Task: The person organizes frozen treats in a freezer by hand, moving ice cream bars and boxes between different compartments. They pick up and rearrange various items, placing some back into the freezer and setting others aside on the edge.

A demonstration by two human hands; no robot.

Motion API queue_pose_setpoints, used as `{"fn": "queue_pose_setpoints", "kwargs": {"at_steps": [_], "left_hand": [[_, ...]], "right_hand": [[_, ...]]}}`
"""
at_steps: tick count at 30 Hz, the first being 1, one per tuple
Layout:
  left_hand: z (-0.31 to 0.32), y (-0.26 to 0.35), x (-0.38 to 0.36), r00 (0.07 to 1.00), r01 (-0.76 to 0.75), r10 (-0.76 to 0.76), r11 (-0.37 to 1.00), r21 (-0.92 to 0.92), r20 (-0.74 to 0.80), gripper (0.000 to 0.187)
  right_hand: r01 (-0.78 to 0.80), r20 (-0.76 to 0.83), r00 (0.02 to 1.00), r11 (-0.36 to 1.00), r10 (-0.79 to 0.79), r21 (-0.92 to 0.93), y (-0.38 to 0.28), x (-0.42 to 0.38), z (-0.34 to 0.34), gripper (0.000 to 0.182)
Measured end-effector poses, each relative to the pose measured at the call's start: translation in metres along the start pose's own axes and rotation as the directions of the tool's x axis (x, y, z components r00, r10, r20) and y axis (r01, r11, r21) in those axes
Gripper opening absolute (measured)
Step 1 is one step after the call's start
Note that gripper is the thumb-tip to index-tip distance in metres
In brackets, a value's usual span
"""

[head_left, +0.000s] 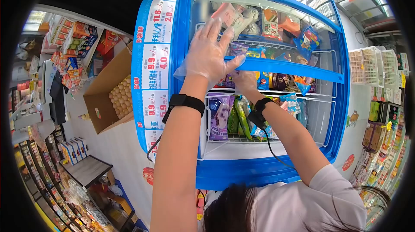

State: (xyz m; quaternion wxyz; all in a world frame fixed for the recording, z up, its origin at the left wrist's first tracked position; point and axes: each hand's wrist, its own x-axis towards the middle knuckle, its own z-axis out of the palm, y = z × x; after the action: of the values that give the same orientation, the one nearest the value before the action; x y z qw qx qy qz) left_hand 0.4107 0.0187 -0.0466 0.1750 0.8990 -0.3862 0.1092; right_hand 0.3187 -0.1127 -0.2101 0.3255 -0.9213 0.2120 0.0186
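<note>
My left hand (209, 55), in a clear plastic glove, rests with fingers spread on the sliding glass lid of a blue chest freezer (263, 176), near the lid's blue edge bar (289, 68). Gloved as well, my right hand (245, 81) reaches under that bar into the freezer among ice cream packs. Its fingers are mostly hidden by the bar and packs. Purple packs (218, 117) and green packs (242, 117) stand upright in the wire basket just below it. Under the glass lie a pink and white pack (229, 18) and a red and white pack (270, 24).
Price labels (155, 59) line the freezer's left side. Left of it is a cardboard box (101, 98) of eggs (121, 98). A grey table (88, 169) and stocked shelves are at the lower left. White baskets (363, 65) and more shelves stand at the right.
</note>
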Motion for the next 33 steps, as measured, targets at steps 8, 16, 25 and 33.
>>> {"fn": "queue_pose_setpoints", "kwargs": {"at_steps": [8,16,25,33], "left_hand": [[0.002,-0.004,0.003,0.999,-0.015,0.013,0.998,0.067,0.033,0.072],[0.0,-0.001,0.002,0.999,-0.029,0.027,0.997,0.074,0.023,0.066],[0.001,-0.001,0.003,0.997,-0.059,0.053,0.993,0.1,0.052,0.059],[0.004,-0.003,0.003,0.993,-0.117,0.116,0.988,0.1,0.017,0.061]], "right_hand": [[0.327,0.213,0.932,0.933,-0.292,-0.151,-0.013,-0.053,-0.055,0.025],[0.677,0.865,0.413,0.731,-0.286,-0.082,-0.005,-0.105,0.013,0.048],[0.349,0.707,0.692,0.924,-0.143,-0.155,-0.013,-0.143,0.021,0.037],[0.316,0.689,0.702,0.946,-0.181,-0.074,-0.021,-0.134,-0.032,0.043]]}}
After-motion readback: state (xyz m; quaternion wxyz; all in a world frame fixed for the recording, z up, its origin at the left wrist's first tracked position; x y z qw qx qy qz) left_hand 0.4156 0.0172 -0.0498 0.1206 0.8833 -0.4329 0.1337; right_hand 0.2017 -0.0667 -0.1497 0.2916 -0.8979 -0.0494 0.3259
